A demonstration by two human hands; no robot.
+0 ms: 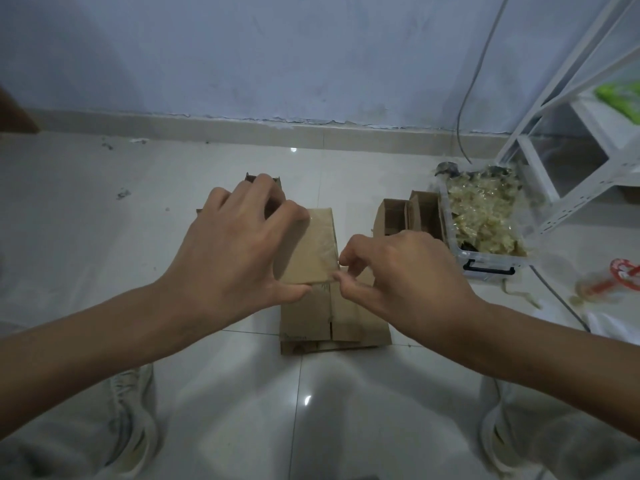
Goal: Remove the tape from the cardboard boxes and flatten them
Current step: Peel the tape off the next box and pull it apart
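A small brown cardboard box (313, 251) with clear tape across its top is held up over the floor. My left hand (239, 247) grips it from the left, fingers over its far edge and thumb under its near edge. My right hand (391, 275) pinches at the box's near right corner with thumb and forefinger, where the tape edge lies. Under the box lies a stack of flattened cardboard (332, 320) on the tiles. More cardboard shows behind my left hand, mostly hidden.
Open cardboard boxes (408, 216) stand to the right, beside a clear plastic bin (485, 237) full of crumpled tape. A white metal shelf frame (568, 161) and a cable (467, 109) are at the far right. A red-marked plastic item (623, 275) lies on the tiles. My knees frame the bottom.
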